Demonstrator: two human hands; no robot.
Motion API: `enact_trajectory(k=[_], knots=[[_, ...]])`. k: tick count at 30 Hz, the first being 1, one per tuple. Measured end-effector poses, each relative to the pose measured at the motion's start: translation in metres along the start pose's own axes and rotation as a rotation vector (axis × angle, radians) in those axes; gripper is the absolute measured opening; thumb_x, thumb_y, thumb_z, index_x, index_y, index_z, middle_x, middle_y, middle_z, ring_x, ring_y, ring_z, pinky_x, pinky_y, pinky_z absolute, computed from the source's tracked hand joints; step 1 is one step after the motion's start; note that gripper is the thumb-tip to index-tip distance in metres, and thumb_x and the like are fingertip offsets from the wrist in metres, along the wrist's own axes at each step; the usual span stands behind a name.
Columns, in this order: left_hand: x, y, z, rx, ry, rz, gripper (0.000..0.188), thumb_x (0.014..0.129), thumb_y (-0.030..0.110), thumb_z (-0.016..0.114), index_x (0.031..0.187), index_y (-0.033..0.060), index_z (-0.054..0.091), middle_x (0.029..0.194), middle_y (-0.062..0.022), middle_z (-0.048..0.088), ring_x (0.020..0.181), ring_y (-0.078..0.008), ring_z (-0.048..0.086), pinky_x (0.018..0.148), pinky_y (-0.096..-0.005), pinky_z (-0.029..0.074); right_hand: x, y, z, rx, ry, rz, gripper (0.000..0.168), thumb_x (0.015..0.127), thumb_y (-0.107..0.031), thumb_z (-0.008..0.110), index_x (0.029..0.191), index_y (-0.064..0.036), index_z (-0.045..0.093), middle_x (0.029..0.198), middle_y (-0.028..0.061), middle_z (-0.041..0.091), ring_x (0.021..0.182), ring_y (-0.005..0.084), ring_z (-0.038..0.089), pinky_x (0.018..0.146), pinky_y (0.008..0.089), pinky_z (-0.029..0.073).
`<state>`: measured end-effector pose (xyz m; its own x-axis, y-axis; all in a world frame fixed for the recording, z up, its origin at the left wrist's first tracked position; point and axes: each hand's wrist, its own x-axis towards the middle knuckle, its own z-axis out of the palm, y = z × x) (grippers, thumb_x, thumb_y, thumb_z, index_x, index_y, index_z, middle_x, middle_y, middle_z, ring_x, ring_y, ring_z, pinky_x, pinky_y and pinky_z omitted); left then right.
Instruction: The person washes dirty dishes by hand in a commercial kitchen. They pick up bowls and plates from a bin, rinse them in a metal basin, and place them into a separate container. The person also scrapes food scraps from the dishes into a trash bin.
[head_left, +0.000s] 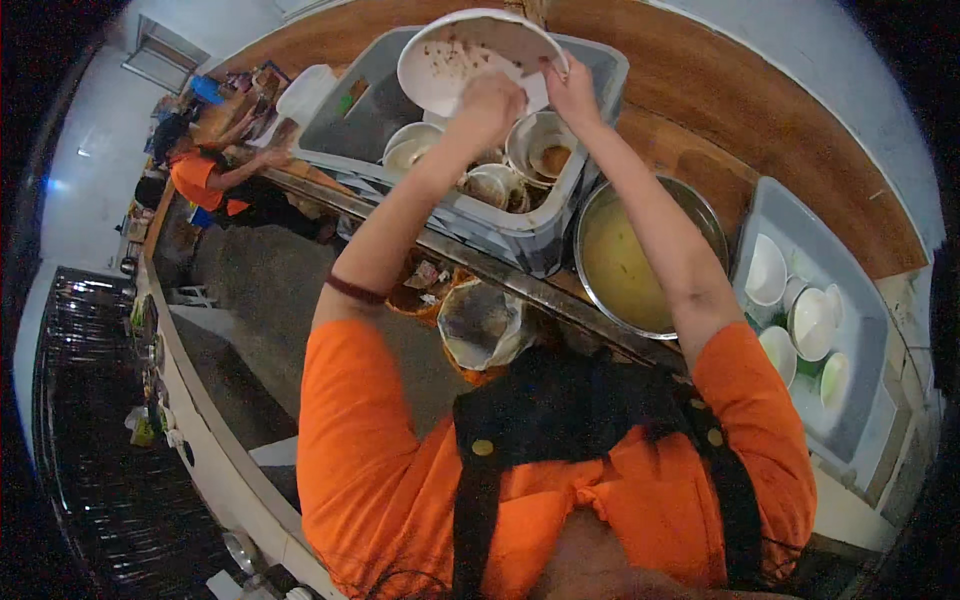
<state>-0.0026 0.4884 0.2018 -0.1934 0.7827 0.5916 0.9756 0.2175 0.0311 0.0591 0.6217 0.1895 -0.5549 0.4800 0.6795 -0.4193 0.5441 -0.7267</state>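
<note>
A large white bowl (427, 71) with brown food residue is tilted over a grey plastic tote (611, 75). My right hand (571, 86) grips the bowl's rim on its right side. Inside the bowl, my left hand (491, 101) is blurred, its fingers curled against the soiled surface. Whether it holds anything is hidden; a whitish patch (537, 91) beside it cannot be made out. Below, the tote holds several used bowls, among them a round bowl (525, 139) with brown liquid and a stack of small bowls (487, 187).
Right of the tote stands a metal basin (607, 247) of cloudy yellowish liquid. Farther right, a grey tub (862, 390) contains several white bowls (812, 322). A lined waste bin (480, 322) sits below the counter edge (517, 281). Another person (199, 176) works at the left.
</note>
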Motion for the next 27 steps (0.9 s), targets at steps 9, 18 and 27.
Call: enact_trajectory(k=[9, 18, 27], knots=[[-0.017, 0.105, -0.090, -0.301, 0.177, -0.109, 0.013, 0.073, 0.007, 0.046, 0.084, 0.0007, 0.052, 0.083, -0.0119, 0.052, 0.080, -0.0258, 0.050, 0.073, -0.0317, 0.038, -0.051, -0.033, -0.186, -0.347, 0.349, 0.182, 0.034, 0.075, -0.028, 0.053, 0.077, 0.006, 0.054, 0.067, 0.0073, 0.056, 0.057, 0.0124, 0.048, 0.053, 0.0289, 0.039], [-0.060, 0.219, 0.130, -0.769, -0.257, -0.182, 0.040, 0.072, 0.015, 0.048, 0.105, -0.0038, 0.037, 0.113, -0.0212, 0.032, 0.103, -0.0338, 0.034, 0.087, -0.0352, 0.029, -0.163, 0.051, -0.223, -0.854, -0.205, 0.422, 0.016, 0.068, -0.006, 0.042, 0.078, 0.001, 0.052, 0.071, 0.0220, 0.053, 0.067, 0.0353, 0.053, 0.060, 0.0399, 0.043], [-0.099, 0.221, 0.200, -0.886, -1.136, 0.012, 0.079, 0.076, 0.050, 0.032, 0.121, -0.0062, 0.003, 0.128, -0.0219, -0.001, 0.119, -0.0316, 0.002, 0.097, -0.0318, 0.008, -0.169, 0.090, -0.211, -0.561, -0.491, 0.905, 0.019, 0.073, -0.011, 0.041, 0.075, 0.005, 0.052, 0.060, 0.0216, 0.053, 0.050, 0.0326, 0.054, 0.039, 0.0391, 0.042]])
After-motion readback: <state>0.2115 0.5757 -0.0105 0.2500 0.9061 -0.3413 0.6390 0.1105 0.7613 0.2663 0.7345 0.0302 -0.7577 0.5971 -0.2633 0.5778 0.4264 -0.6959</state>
